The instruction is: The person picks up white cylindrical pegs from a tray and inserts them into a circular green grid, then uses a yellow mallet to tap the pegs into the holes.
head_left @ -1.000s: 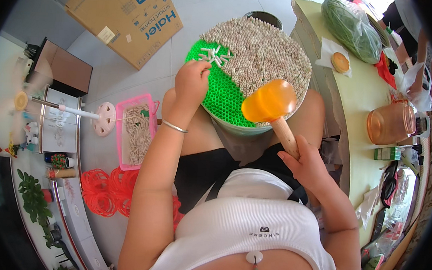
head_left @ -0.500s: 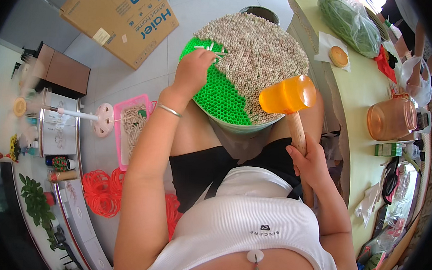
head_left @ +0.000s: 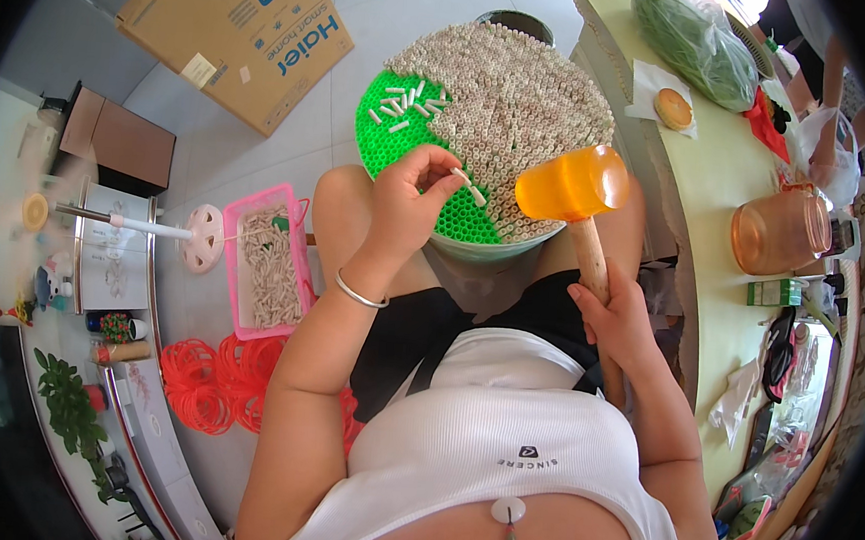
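Note:
My left hand (head_left: 413,190) is above the near part of a round green honeycomb mould (head_left: 386,148), pinching a short white peg (head_left: 473,185) between thumb and fingertips. Several loose white pegs (head_left: 421,110) lie scattered on the green cells at the far left. Across the far and right parts of the mould, the cells are packed with upright pale hollow pegs (head_left: 516,85). My right hand (head_left: 610,308) is closed round the wooden handle of a mallet (head_left: 571,184). Its orange, see-through head hangs over the mould's right edge.
On the left floor sit a pink basket (head_left: 235,289) of loose pegs and red coils (head_left: 199,384). A cardboard box (head_left: 230,40) stands far left. To my right, a table (head_left: 701,229) bears bagged greens, a bun and a jar. Another person's hand (head_left: 823,162) is at far right.
My left hand has drawn back from the mould's far left towards me and right, with a peg in its fingers. Loose pegs now lie spread where it was. The mallet stays nearly still.

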Tool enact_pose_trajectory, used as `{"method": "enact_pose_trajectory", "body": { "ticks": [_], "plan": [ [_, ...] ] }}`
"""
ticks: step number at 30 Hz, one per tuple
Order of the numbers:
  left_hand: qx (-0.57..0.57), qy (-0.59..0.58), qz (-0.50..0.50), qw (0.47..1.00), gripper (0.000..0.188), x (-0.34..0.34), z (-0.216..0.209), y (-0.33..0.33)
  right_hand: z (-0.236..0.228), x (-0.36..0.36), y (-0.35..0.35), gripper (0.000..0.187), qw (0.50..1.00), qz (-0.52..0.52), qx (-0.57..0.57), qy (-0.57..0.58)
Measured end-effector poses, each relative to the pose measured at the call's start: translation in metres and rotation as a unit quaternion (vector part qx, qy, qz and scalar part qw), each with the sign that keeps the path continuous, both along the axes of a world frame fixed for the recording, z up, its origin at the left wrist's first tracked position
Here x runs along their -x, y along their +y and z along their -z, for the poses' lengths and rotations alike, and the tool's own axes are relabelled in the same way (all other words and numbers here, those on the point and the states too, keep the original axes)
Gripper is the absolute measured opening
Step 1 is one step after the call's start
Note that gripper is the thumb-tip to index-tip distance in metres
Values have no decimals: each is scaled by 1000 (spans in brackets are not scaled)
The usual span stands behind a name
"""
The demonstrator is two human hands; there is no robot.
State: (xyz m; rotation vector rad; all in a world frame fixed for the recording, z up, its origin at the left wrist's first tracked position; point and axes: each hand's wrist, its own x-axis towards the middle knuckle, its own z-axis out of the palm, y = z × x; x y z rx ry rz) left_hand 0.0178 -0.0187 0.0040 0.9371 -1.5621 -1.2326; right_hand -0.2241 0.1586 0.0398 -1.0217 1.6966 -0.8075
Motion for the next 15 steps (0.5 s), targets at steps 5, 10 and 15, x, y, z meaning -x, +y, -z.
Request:
{"method": "enact_pose_trajectory", "body": {
  "ticks": [5,10,15],
  "plan": [
    [46,-129,-80,987,11,12,-38,3,7,7,8,27,999,49,1,-24],
    [80,-37,-54,995,11,-2,-54,-6,-4,9,-7,32,999,10,-9,-40],
    [121,-87,139,979,11,79,-120,8,0,15,-7,31,998,-15,26,-59]
  ]
}}
